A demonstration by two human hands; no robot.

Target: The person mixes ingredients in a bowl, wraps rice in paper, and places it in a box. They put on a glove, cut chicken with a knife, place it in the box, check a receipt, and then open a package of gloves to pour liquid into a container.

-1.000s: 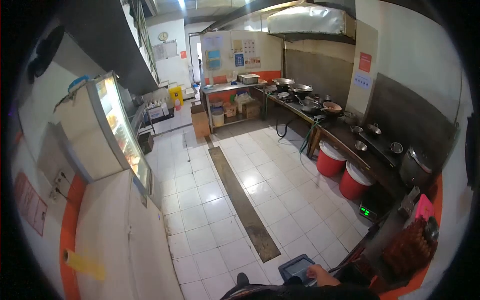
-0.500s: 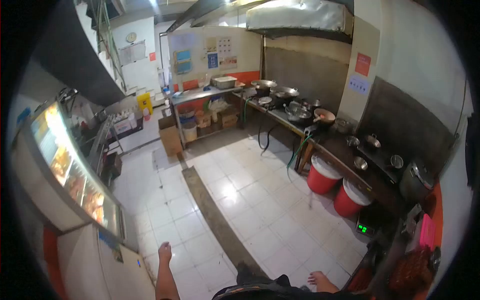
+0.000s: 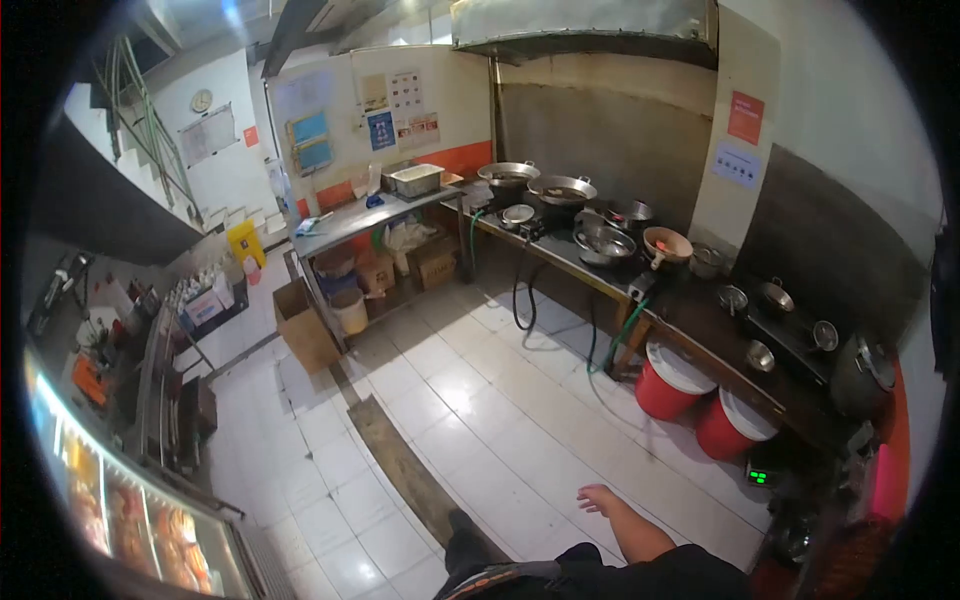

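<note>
My right hand hangs low in front of my body, over the white tiled floor. Its fingers are stretched out and it holds nothing. Nearest to it, off to the right, stand two red buckets with white covers under the counter, apart from the hand. My left hand is out of view. At the bottom edge my dark clothing shows, with one foot on the brown strip across the tiles.
Woks stand on the stove along the back wall. A steel table bears a metal tray. An open cardboard box sits on the floor. At left is a lit display case; at right, a scale glows green.
My view has moved forward into the room, and the display case has slid toward the lower left. My left hand has left the view. My right arm reaches further forward.
</note>
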